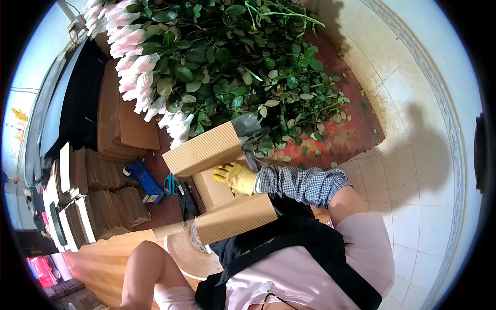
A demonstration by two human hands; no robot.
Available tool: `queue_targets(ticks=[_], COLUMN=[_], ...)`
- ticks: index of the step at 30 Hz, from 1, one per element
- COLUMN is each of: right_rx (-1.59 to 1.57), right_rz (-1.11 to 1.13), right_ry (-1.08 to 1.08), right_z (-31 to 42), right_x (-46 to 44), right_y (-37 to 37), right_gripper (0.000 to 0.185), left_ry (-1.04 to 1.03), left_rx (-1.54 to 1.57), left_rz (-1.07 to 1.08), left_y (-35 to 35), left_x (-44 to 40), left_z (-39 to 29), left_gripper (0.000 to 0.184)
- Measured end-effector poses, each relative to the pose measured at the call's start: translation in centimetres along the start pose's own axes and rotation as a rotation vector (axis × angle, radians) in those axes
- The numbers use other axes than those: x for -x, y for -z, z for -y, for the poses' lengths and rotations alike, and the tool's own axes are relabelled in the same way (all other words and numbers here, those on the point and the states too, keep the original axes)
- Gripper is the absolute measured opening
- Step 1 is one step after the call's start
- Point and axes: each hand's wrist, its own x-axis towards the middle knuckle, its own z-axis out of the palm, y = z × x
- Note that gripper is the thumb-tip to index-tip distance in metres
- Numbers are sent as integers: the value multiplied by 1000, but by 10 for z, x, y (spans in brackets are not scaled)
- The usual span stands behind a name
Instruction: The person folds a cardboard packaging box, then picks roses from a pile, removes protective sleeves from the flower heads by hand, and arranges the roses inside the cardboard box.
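Note:
My right hand (pixel 236 177), in a yellow glove below a checked sleeve cover, rests inside a cardboard wrapper (pixel 201 149) with its fingers stretched out over the inner face. Two ribbed flaps of the wrapper stand on either side of the hand. Clear plastic (pixel 248 125) sticks out at its far right corner. On the left, my bare arm (pixel 146 261) bends at the elbow, and the hand lies outside the frame. Teal-handled scissors (pixel 169 184) and a black tool (pixel 188 202) lie just left of the wrapper.
Leafy green stems (pixel 227 62) with buds in white-pink net sleeves (pixel 135 64) are heaped on the red table (pixel 356 113). At the left stand cardboard stacks (pixel 111 209), brown sheets (pixel 121 116) and a blue object (pixel 145 181). A round pale object (pixel 183 258) sits below the table edge.

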Motion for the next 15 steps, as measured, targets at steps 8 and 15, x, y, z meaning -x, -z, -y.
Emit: queue_targets(ticks=[8, 15], right_rx=[-107, -18], right_rz=[-36, -39], right_ry=[-5, 48], right_z=[0, 6], right_x=[2, 5], right_y=[-4, 34], right_gripper=[69, 71], left_ry=[-24, -24], left_rx=[-72, -146], left_rz=[28, 41], left_y=[7, 2], left_x=[1, 5], left_z=[5, 3], left_gripper=[51, 48])
